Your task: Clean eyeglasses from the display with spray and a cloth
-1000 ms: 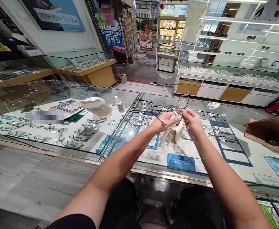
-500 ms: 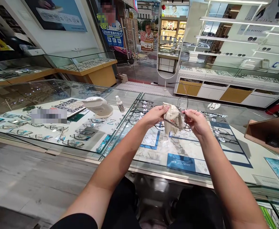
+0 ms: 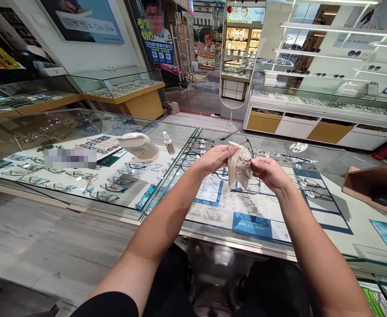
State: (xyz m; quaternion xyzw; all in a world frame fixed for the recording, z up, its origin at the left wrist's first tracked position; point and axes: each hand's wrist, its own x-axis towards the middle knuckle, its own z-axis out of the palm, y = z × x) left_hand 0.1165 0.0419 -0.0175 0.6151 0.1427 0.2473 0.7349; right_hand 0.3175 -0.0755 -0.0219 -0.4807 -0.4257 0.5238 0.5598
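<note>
Above the glass counter, my left hand [image 3: 218, 158] pinches a crumpled cream cloth [image 3: 238, 169] between thumb and fingers. On the cloth's right side, my right hand [image 3: 269, 171] is closed on a pair of dark thin-framed glasses [image 3: 250, 147]. One temple of the glasses points up and left behind the cloth, and the other hangs below it. The cloth covers part of the frame, so the lenses are mostly hidden.
Rows of spectacles lie inside the glass counter [image 3: 193, 220]. On its left part stand a white spray bottle [image 3: 169, 143], a white scanner-like device [image 3: 139, 146] and a calculator-like keypad [image 3: 102, 145]. A wooden box [image 3: 373, 189] is at the right.
The glasses have turned between my hands, with their temples now at a different angle. The cloth has shifted and hangs lower over the frame. The view has moved slightly.
</note>
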